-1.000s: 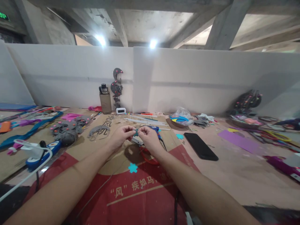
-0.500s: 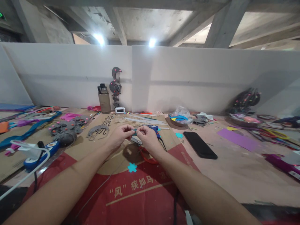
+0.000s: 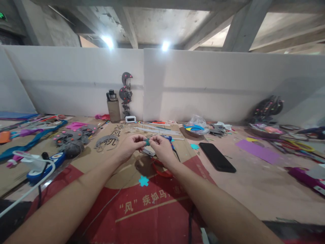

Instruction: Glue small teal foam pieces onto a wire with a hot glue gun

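Between the fingertips of my left hand [image 3: 132,146] and my right hand [image 3: 160,149] is a small teal paper piece [image 3: 147,142], pinched from both sides above the cardboard. Its exact shape is partly covered by the fingers. Scissors with red handles [image 3: 162,172] lie under my right hand, their metal blades [image 3: 148,152] showing below the fingers. Just beyond the right hand sits a blue glue gun [image 3: 167,138], partly hidden. A bright blue flower-shaped paper cutout [image 3: 143,181] rests on the red part of the cardboard [image 3: 149,220], and a second cutout [image 3: 194,146] lies farther right.
A black phone [image 3: 217,157] lies on the right, near purple paper [image 3: 257,151]. A bowl [image 3: 195,133] and a bottle [image 3: 113,107] stand at the back. Left are a blue power strip [image 3: 45,168] with a white cable and grey felt pieces [image 3: 72,144].
The fingers have shifted slightly on the teal piece, and more of it shows between them. Both hands stay in nearly the same place.
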Motion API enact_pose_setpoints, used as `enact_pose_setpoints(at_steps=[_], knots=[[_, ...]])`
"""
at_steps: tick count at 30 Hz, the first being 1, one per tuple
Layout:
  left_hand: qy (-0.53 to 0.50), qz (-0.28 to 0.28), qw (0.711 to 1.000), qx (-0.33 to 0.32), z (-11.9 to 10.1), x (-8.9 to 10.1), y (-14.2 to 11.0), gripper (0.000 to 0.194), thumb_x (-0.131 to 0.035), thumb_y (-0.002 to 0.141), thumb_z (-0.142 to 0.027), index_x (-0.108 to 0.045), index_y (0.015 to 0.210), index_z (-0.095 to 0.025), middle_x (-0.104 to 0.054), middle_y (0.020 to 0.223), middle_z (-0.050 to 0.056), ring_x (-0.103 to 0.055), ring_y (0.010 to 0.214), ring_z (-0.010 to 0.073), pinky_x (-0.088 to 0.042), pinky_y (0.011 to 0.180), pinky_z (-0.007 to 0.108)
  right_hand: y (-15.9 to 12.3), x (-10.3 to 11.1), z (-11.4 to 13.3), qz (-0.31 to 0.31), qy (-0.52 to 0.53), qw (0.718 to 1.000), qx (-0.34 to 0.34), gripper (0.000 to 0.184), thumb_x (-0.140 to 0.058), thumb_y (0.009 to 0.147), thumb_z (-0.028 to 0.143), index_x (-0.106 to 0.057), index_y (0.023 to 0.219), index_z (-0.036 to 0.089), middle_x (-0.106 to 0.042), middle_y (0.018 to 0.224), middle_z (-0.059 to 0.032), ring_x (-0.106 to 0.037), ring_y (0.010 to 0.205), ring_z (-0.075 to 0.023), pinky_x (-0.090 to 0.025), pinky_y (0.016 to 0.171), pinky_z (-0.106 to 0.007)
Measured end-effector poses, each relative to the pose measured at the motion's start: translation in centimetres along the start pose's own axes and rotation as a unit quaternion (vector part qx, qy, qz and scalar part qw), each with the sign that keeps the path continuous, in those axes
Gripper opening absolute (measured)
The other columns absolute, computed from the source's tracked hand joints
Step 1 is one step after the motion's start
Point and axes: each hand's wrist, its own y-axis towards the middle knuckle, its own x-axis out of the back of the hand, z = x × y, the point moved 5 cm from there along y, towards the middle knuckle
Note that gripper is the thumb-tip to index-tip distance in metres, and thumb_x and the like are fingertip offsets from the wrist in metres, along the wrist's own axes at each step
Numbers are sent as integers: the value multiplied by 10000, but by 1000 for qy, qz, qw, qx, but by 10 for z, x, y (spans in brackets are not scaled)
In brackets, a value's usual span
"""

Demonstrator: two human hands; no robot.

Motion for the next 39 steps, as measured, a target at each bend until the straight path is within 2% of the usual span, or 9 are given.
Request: enact_pose_setpoints(at_steps=[3,7,12,15,19,23,26,32,39], knots=[[-12,0,1000,2,-1,1,0,282,-688,664,-314,-608,863,-131,-600,679,10,-549,601,105,-452,591,243,0,1,4,10,5,1000,3,170,-535,726,336,-559,701,170,-506,597,29,-418,535,-100,-323,517,-219],[-16,-37,999,22,3,4,1,287,-686,667,-352,-592,820,-127,-596,638,2,-564,568,109,-472,572,254,0,-3,3,48,24,998,25,191,-505,767,349,-578,801,176,-576,702,8,-491,617,-117,-374,585,-231],[-40,-56,997,29,4,6,2,299,-704,650,-334,-567,820,-130,-598,645,-11,-581,560,107,-484,559,250,2,-2,0,32,-1,998,50,268,-507,771,303,-533,1010,184,-501,694,36,-455,627,-118,-367,601,-236],[-49,-56,997,26,3,3,0,307,-710,651,-323,-549,829,-131,-608,671,-3,-601,580,115,-496,574,259,1,-1,0,18,-23,999,41,223,-506,762,279,-540,956,176,-465,665,40,-435,616,-119,-354,586,-235],[-47,-42,998,20,2,-2,-2,325,-721,639,-323,-543,834,-133,-626,695,18,-623,632,140,-504,615,287,1,0,4,26,-28,998,52,133,-480,776,295,-548,773,181,-503,677,27,-447,633,-121,-350,609,-241],[10,-14,1000,11,1,-2,0,300,-710,634,-327,-595,835,-137,-631,735,30,-599,679,145,-468,597,258,4,5,4,10,-40,998,53,145,-471,778,301,-544,733,184,-513,664,25,-447,642,-126,-345,620,-246],[65,-10,998,4,0,3,2,275,-662,674,-376,-647,822,-145,-598,682,11,-524,604,115,-405,547,229,7,9,5,10,-76,995,65,133,-473,782,284,-545,723,188,-518,661,17,-453,660,-136,-347,630,-253],[187,-23,982,-24,-12,8,0,304,-600,723,-456,-674,735,-161,-528,559,-14,-433,533,104,-306,497,228,-2,5,20,49,-206,958,192,127,-456,819,170,-578,791,189,-552,811,-36,-494,808,-164,-374,739,-288],[215,8,977,-10,-11,3,-2,240,-613,709,-395,-673,727,-164,-580,590,-6,-460,541,107,-333,507,222,-8,-1,21,73,-261,935,228,146,-428,870,191,-574,873,196,-533,937,-58,-513,858,-163,-403,778,-293]])
